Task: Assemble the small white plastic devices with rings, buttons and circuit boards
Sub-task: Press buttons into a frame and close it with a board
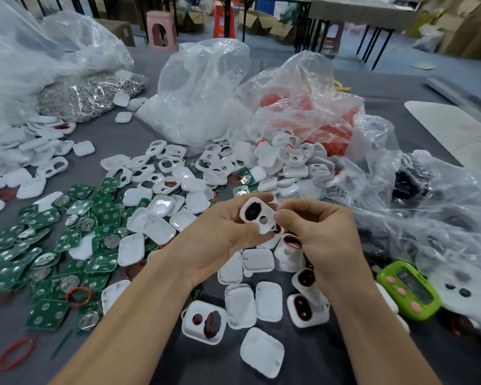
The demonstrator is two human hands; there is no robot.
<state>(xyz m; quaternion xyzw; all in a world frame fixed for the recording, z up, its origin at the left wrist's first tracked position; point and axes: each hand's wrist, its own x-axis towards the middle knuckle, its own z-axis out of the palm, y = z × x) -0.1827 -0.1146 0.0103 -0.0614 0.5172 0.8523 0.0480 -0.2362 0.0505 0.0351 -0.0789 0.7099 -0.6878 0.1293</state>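
Assembly workshop, heaped circuit boards (47, 262), parts bags (200, 93), cartons (264, 22)

left hand (220, 240) and right hand (328, 234) are bare, like both forearms (139, 315) rising from the frame's lower edge.

The left hand (220, 234) grips a white shell (261, 218) with two openings, the larger one lined by a red ring (244, 218) and filled with something dark. The right hand (325, 234) brings its curled fingertips to the shell's right edge, though whether they pinch anything is unclear. Green circuit boards (47, 245) lie left of the left hand, white covers (239, 305) and another ringed shell (307, 309) lie just below both hands, and a green timer (410, 290) sits right of the right wrist.
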